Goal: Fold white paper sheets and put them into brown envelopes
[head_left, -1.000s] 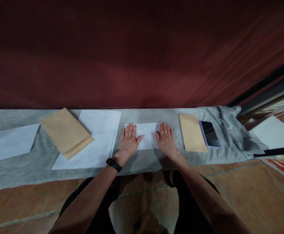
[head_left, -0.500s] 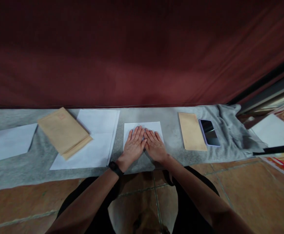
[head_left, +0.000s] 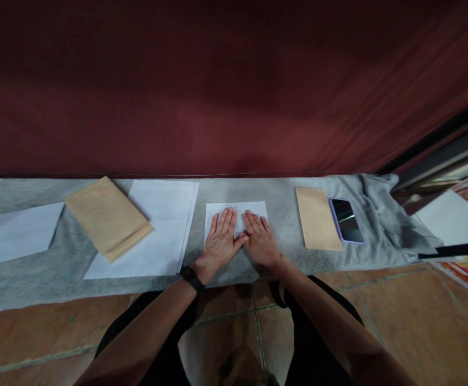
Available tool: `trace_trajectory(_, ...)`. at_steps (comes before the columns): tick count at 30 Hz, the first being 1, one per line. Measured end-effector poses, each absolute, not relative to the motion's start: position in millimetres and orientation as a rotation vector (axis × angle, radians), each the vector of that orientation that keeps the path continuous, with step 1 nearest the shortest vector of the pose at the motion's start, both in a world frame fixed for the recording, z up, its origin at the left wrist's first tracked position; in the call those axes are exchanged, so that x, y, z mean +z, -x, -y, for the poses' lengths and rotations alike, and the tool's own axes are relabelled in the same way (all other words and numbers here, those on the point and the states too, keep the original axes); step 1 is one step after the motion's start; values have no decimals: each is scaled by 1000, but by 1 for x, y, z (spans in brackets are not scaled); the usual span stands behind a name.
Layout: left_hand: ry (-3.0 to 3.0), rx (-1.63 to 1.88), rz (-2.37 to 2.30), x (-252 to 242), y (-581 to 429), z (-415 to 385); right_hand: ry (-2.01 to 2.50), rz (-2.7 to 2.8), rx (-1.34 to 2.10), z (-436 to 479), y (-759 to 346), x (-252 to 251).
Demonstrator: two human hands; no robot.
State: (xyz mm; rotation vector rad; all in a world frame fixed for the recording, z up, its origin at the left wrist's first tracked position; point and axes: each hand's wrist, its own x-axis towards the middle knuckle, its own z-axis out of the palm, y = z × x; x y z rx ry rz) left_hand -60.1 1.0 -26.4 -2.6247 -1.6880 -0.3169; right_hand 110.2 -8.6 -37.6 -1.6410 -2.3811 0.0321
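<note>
A small white sheet of paper lies on the grey cloth in front of me, its near part hidden under my hands. My left hand rests flat on its left half, fingers stretched out and pointing away from me. On the right half, my right hand is pressed flat too, fingers extended. The two thumbs touch near the middle, while a gap shows the paper between the fingers. Neither hand grips anything.
Brown envelopes lie stacked over larger white sheets to the left, with another white sheet farther out. To the right are a single brown envelope and a phone. A dark red cloth hangs behind.
The fingers of my two hands have spread apart, with the right hand sliding slightly to the right. Both palms stay on the paper.
</note>
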Motion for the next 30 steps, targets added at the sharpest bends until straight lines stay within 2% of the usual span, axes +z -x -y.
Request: trace_trajectory(30, 2597, -244, 1775, -25, 56, 0, 1917, 2127, -44, -9, -138, -36)
